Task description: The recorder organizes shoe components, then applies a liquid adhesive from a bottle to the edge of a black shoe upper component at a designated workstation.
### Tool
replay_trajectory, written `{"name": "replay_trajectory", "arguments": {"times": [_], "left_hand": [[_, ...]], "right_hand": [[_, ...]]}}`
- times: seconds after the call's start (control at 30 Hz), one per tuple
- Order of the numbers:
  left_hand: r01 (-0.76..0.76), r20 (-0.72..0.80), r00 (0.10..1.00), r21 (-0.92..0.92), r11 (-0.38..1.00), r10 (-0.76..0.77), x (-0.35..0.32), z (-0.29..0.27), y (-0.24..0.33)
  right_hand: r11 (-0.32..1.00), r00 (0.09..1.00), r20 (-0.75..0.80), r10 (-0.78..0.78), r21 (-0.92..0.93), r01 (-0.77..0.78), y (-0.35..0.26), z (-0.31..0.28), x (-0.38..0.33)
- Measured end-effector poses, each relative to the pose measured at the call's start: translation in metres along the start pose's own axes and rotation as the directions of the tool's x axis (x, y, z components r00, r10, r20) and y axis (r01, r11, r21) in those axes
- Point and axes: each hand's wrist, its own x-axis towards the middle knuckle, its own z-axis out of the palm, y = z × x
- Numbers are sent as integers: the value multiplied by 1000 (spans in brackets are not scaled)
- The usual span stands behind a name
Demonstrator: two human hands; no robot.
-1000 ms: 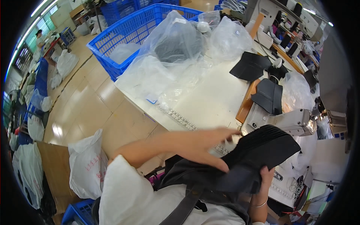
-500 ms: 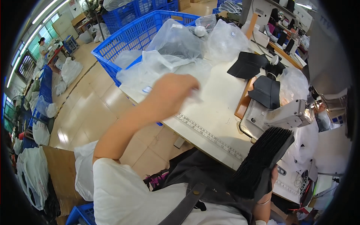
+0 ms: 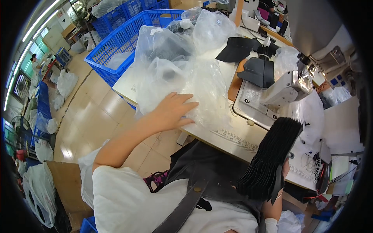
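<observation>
The left hand (image 3: pixel 175 110) lies spread against a bag (image 3: pixel 210 91) on the counter (image 3: pixel 241 126), probably light, slippery, best pinched by its folds; the right hand (image 3: pixel 286 169) grips a black stack (image 3: pixel 268 153), likely bendy, best held across.

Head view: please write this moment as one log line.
left hand: open over clear plastic; right hand: holding stack of black pieces; nearby: sewing machine, blue crate
</observation>
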Motion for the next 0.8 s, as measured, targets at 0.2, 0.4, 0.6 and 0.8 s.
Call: {"name": "replay_trajectory", "arguments": {"times": [0.2,0.4,0.6,0.8], "left_hand": [[295,143,953,-266,918,-265,9,-35,5],[12,-142,825,-963,269,-546,32,-93,10],[-311,-683,535,-706,636,-497,82,-242,-69],[136,-429,846,-402,906,-317,125,-216,-64]], "right_hand": [[997,998,-29,47,56,-46,2,26,6],[999,999,-13,33,-27,-33,1,17,-1],[998,999,47,14,-56,-12,8,-12,-3],[999,1000,17,5,33,-6,17,-31,1]]}}
